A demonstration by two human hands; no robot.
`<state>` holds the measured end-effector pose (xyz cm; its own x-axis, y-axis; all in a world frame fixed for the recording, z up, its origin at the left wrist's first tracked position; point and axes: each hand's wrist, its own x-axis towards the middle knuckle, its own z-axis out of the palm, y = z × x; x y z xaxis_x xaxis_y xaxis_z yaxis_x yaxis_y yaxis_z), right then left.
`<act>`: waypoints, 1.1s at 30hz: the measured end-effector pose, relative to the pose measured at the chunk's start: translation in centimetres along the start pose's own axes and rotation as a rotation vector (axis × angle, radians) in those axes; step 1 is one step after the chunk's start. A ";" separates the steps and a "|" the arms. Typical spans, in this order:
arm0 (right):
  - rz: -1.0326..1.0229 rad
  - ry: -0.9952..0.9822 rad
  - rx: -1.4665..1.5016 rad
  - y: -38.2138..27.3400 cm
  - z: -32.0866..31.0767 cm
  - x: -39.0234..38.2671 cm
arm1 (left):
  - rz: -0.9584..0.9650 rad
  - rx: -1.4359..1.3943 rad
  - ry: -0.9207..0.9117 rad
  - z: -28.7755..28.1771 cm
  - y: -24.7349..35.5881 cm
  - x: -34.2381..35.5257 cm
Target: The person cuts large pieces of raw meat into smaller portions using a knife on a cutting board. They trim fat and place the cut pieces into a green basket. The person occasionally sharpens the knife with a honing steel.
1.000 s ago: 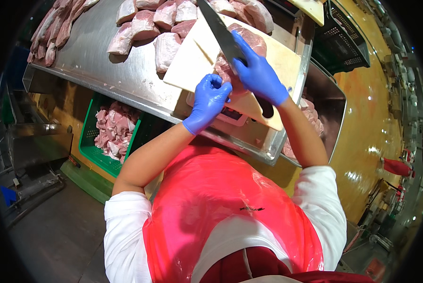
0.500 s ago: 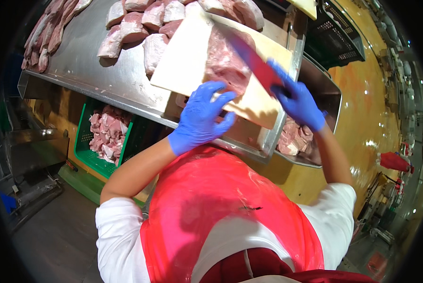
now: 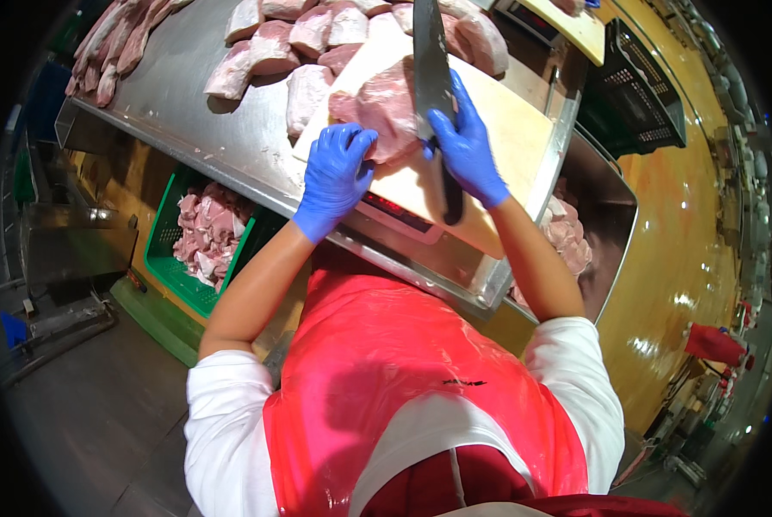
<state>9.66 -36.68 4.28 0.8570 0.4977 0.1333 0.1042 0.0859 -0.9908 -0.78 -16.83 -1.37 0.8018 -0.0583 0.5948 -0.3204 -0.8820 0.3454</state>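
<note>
A slab of raw pink meat [image 3: 392, 108] lies on the white cutting board [image 3: 515, 129], which is set at a slant. My left hand [image 3: 334, 177], in a blue glove, is closed with its fingertips on the slab's near left edge. In my gloved right hand [image 3: 470, 153] is a broad-bladed knife [image 3: 431, 65], gripped where blade and dark handle meet. The blade points away from me along the slab's right side. Its lower edge partly hides the meat there.
Several meat chunks [image 3: 308, 90] sit beyond the board on the steel table [image 3: 179, 112], with long strips [image 3: 114, 43] far left. A scale [image 3: 399, 217] shows under the board. Below stand a green crate [image 3: 158, 250] and a steel tub [image 3: 614, 233], both holding meat. A dark crate [image 3: 631, 95] stands right.
The knife has swung from slanting across the meat to pointing away along its right side. My left hand has moved up and left onto the slab's edge, its fingers closing.
</note>
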 end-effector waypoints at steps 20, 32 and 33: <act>0.023 -0.332 -1.117 -6.1 -6.1 -14.3 | -0.222 -0.276 -0.001 -2.9 -2.8 -0.7; 0.152 -0.160 -0.997 -3.2 4.3 -4.9 | -0.035 -0.330 -0.118 -1.5 -5.2 2.0; 0.216 -0.202 -1.049 -3.6 3.3 -6.7 | 0.010 -0.339 -0.135 -1.3 -5.8 2.0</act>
<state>1.89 -37.46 6.99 0.8203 0.5546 -0.1395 0.4223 -0.7519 -0.5062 2.02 -11.23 -1.23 0.8498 -0.1474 0.5060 -0.4597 -0.6770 0.5747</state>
